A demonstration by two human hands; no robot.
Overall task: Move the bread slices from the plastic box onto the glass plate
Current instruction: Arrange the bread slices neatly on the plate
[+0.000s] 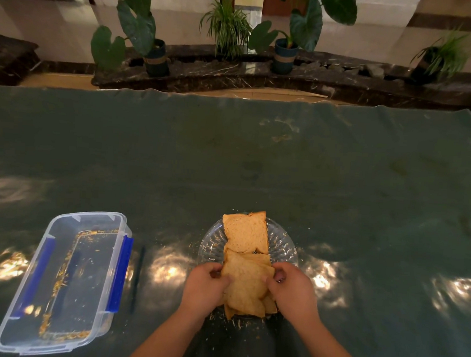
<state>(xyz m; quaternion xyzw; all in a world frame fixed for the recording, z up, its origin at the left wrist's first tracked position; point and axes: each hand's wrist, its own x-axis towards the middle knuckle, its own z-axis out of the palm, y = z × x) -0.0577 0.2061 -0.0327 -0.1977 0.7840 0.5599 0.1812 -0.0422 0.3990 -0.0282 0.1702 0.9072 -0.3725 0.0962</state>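
The clear plastic box with blue clips lies at the lower left and holds only crumbs. A ribbed glass plate sits near the table's front edge, in the middle. One bread slice lies flat on the plate's far half. A stack of bread slices rests over the near half. My left hand grips the stack's left side and my right hand grips its right side.
A dark green glossy cloth covers the table. A dark thin pen-like stick lies between box and plate. Crumbs are scattered around the plate's near edge. Potted plants stand on a ledge beyond the table.
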